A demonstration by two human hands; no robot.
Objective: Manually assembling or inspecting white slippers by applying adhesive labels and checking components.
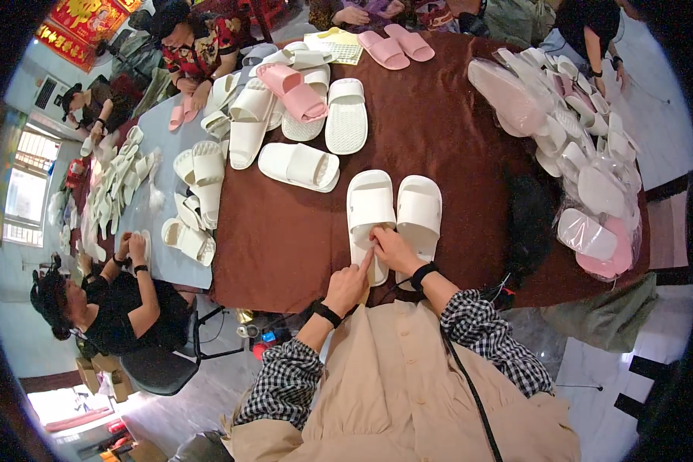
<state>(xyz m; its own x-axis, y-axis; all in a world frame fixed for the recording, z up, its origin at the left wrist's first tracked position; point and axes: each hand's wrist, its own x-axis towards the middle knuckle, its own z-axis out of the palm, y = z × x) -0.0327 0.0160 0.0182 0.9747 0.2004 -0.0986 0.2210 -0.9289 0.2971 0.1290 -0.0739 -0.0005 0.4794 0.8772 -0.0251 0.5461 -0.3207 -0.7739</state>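
Two white slippers lie side by side in front of me, toes pointing away: the left slipper (371, 202) and the right slipper (420, 206). My right hand (393, 249) reaches across to the left slipper, its fingers curled together at the rear edge of the strap. What those fingertips pinch, if anything, is too small to make out. Low over the heel of the same slipper is my left hand (346, 288), index finger stretched toward the right fingertips and the other fingers partly hidden. Just beyond lies a single white slipper (299, 167) on its side.
A brown cloth (285, 231) covers the table. White slippers (246, 115) and a pink slipper (292, 91) are heaped far left; a pink pair (396, 48) sits at the back. Plastic-wrapped slippers (585, 169) line the right edge. Co-workers sit around, one (123, 300) at left.
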